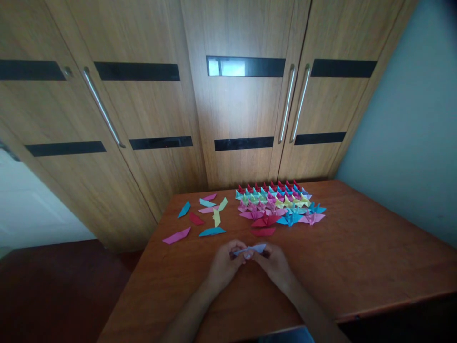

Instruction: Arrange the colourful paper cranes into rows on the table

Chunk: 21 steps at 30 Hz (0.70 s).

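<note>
My left hand [224, 264] and my right hand [273, 264] meet over the wooden table [374, 247], both pinching a small pale lilac folded paper [254, 249] between the fingertips. Just beyond the hands lies a flat red folded paper [263, 232]. Further back, rows of finished folded paper figures [278, 202] in red, blue, yellow, pink and teal stand packed together. To the left of them lie several loose flat folded pieces [210, 214] in pink, blue, red and yellow.
Tall wooden wardrobe doors [243, 105] with metal handles rise directly behind the table. A pale blue wall [417, 143] stands at the right. Dark reddish floor [53, 286] lies left of the table's edge.
</note>
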Tool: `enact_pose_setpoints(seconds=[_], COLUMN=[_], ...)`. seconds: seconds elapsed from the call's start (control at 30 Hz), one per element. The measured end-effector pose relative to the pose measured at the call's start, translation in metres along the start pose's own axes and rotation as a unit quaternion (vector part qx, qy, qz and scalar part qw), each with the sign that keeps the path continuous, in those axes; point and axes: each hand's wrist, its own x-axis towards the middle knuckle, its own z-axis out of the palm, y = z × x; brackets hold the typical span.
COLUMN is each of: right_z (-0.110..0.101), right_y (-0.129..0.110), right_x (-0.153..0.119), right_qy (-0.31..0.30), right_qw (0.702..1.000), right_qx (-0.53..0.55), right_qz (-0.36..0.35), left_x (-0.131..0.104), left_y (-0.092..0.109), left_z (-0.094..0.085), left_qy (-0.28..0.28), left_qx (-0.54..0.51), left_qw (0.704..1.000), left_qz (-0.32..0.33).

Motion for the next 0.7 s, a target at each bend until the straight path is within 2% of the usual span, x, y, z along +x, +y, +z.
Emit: enact_pose_setpoints(seconds=[0.23,0.37,0.6,0.7], right_z=[-0.011,-0.02,-0.027,-0.041], right_y=[0.005,0.008,0.011,0.013], right_x=[-0.002,-0.002,-0.004,-0.005], right_qy=[0.013,0.041,0.043,0.059], right_qw=[0.999,0.998,0.998,0.995], right_qx=[-0.031,-0.048,-0.056,-0.078], right_qz=[-0.012,-0.002,0.001,0.0], left_x=[0.002,0.003,0.003,0.003], left_y=[-0.007,-0.006,-0.002,-0.001], left_z=[-0.006,-0.005,-0.003,-0.002], left_qy=[0.011,0.022,0.034,0.031], left_qx=[-0.053,-0.077,-0.075,-0.055], left_qw=[0.998,0.995,0.994,0.996], left_qz=[-0.039,-0.067,-0.07,-0.066])
